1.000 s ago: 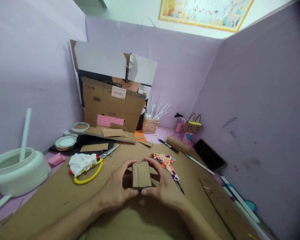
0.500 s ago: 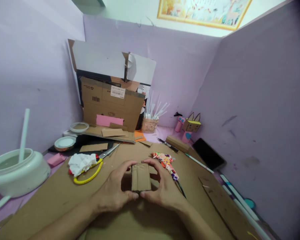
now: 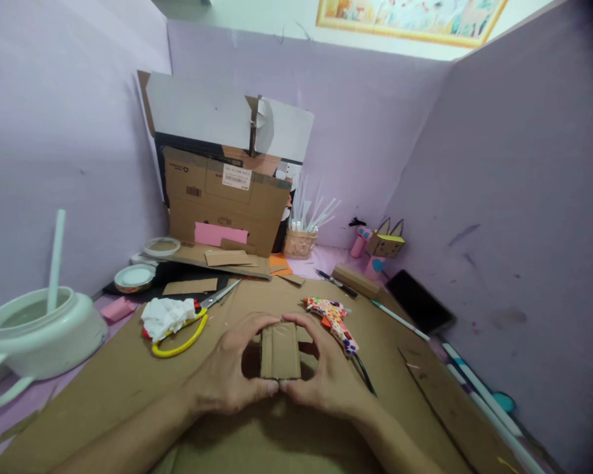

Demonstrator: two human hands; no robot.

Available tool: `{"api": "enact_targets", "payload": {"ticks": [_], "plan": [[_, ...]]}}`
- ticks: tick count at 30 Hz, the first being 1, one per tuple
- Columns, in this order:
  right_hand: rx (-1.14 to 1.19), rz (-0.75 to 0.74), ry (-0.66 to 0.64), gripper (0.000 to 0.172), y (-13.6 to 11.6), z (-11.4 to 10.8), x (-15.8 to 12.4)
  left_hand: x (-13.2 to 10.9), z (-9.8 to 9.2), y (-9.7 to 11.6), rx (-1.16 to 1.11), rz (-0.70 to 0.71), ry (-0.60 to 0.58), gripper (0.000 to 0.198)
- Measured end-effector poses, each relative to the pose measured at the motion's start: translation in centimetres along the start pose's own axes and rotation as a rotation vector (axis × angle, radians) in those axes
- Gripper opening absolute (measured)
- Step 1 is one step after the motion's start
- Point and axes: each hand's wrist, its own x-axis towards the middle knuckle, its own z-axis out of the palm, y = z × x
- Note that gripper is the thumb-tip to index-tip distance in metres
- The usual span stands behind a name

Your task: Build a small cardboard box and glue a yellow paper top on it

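A small folded cardboard piece (image 3: pixel 279 351) stands on a large cardboard sheet (image 3: pixel 103 388) in front of me. My left hand (image 3: pixel 230 375) curls round its left side, thumb at the bottom edge and fingers over the top. My right hand (image 3: pixel 326 372) grips its right side the same way. Both hands are closed on it. A colourfully patterned glue gun (image 3: pixel 333 318) lies just right of my right hand, its black cord running toward me.
Yellow-handled scissors (image 3: pixel 188 326) and a crumpled white tissue (image 3: pixel 165 316) lie to the left. A white pot with a stick (image 3: pixel 39 329) stands at far left. Cardboard boxes (image 3: pixel 222 197), a cup of white sticks (image 3: pixel 300 240), paper figures (image 3: pixel 383 247) and a black phone (image 3: pixel 420 301) line the back and right.
My hands hold the cardboard piece in much the same grip, thumbs now meeting under it. The view has shifted slightly; nothing on the table has moved.
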Motion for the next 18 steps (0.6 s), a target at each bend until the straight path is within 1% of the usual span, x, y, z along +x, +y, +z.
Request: {"api": "enact_targets", "payload": {"ticks": [3, 6, 10, 15, 18], "plan": [[-0.049, -0.029, 0.015, 0.070, 0.31, -0.13, -0.02, 0.01, -0.02, 0.18, 0.017, 0.014, 0.019, 0.059], [-0.053, -0.038, 0.015, 0.069, 0.45, -0.22, -0.05, 0.02, 0.00, 0.26, -0.010, 0.030, 0.013, 0.056], [-0.040, -0.016, 0.017, 0.067, 0.41, -0.31, -0.08, 0.03, 0.03, 0.17, -0.010, 0.045, 0.008, 0.056], [-0.032, 0.003, 0.015, 0.065, 0.41, -0.37, -0.08, -0.04, 0.22, -0.33, 0.024, 0.115, 0.048, 0.057], [-0.028, 0.005, 0.015, 0.066, 0.46, -0.42, -0.09, -0.09, 0.32, -0.62, 0.032, 0.121, 0.053, 0.059]]}}
